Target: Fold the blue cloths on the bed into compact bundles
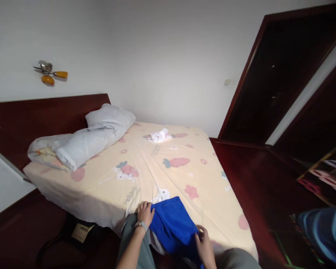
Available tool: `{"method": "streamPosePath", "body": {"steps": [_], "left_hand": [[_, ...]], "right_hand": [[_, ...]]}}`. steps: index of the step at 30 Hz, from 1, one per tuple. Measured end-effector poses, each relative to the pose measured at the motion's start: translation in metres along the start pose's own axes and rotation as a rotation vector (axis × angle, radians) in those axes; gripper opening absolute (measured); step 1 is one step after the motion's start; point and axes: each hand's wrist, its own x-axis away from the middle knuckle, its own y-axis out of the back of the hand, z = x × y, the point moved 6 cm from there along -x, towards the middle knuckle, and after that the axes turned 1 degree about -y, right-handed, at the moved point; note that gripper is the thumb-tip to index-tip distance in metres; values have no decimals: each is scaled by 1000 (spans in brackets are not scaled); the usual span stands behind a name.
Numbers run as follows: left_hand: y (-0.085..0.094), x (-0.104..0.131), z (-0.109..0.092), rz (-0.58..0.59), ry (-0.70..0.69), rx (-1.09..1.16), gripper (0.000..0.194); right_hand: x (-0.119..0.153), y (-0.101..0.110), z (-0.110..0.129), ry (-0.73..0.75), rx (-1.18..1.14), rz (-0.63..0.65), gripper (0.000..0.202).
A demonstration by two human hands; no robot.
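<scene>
Grey bedding [93, 138] lies heaped on the far left of the bed [215, 198], and nearer, the left hand [145, 215] has its fingers bent at the left edge of the blue cloth [173, 220], whether pinching or resting I cannot tell. The cloth lies at the bed's near edge between both hands, far part seemingly laid fairly flat, near part creased and not yet even. The right hand [204, 243] curls its fingers at the cloth's right edge, their hold unclear.
</scene>
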Motion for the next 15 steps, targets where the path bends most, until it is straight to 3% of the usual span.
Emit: {"method": "streamPosePath", "body": {"steps": [4,9,12,15], "left_hand": [[-12,4,2,-28,-67,-17,26],[-18,13,-1,-125,-78,-12,33],[-21,12,3,-111,-80,7,30],[-22,11,12,-80,-83,61,25]], "right_hand": [[-31,-2,28,157,244,-113,58],[-85,-32,75,398,486,-16,57],[-110,-37,83,382,541,-36,51],[-116,-32,78,377,518,-66,37]]}}
